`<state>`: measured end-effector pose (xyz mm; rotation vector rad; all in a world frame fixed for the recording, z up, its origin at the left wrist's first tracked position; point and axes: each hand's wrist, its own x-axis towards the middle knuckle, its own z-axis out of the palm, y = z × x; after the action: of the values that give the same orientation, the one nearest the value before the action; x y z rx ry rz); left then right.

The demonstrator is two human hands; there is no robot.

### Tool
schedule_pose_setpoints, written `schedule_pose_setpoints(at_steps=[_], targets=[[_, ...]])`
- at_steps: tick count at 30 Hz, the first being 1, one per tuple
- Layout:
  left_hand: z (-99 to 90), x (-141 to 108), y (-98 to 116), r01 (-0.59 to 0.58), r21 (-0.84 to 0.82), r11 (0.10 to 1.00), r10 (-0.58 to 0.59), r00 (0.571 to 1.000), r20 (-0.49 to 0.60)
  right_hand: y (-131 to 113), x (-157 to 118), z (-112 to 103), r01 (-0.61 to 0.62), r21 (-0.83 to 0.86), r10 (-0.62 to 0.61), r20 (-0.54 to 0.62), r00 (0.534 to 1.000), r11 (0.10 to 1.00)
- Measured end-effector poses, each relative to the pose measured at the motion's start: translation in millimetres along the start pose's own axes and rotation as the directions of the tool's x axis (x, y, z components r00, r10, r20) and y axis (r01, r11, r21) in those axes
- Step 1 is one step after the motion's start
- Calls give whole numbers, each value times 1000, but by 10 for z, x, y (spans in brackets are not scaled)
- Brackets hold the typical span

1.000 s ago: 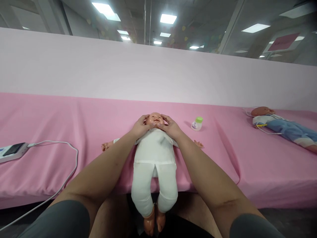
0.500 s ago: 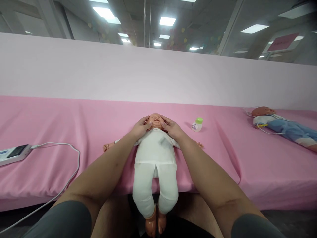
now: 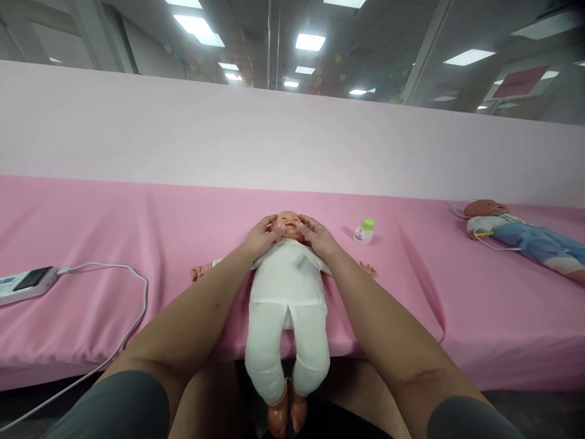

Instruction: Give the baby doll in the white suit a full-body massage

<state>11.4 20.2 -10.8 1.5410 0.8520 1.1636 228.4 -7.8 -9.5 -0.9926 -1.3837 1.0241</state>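
A baby doll (image 3: 289,277) in white clothes lies on its back on the pink cloth (image 3: 183,210), its legs hanging over the front edge. My left hand (image 3: 264,236) cups the left side of its head, the thumb on the cheek. On the other side, my right hand (image 3: 319,236) cups the head in the same way. The outer fingers of both hands are partly hidden beside the head. The doll's arms stretch out sideways beneath my forearms.
A small bottle with a green cap (image 3: 364,231) stands right of the doll. Far right lies a second doll in blue (image 3: 532,238) with thin tubing. A white device (image 3: 28,285) with a cable is at the left. Behind rises a pale wall (image 3: 292,143).
Both thumbs have shifted slightly on the doll's cheeks, and its face tilts a little. Both hands stay at the head.
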Motion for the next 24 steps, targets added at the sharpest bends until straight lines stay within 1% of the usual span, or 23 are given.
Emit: schedule_pose_setpoints(at_steps=[3, 8, 12, 18, 24], targets=[[-2, -6, 11, -2, 65, 998, 3, 1000, -6, -30, -11, 11, 9, -20, -9, -1, 1000, 1000], [27, -10, 2, -17, 54, 998, 18, 1000, -21, -74, -35, 41, -13, 1, 13, 3, 1000, 1000], [39, -8, -4, -27, 70, 997, 30, 998, -51, -65, -33, 42, -5, -11, 5, 1, 1000, 1000], [19, -11, 21, 11, 91, 996, -8, 999, -34, -83, -41, 57, -30, -18, 30, -23, 999, 999], [13, -1, 3, 33, 94, 995, -29, 999, -38, -63, -49, 69, 1, -96, -4, -33, 999, 995]])
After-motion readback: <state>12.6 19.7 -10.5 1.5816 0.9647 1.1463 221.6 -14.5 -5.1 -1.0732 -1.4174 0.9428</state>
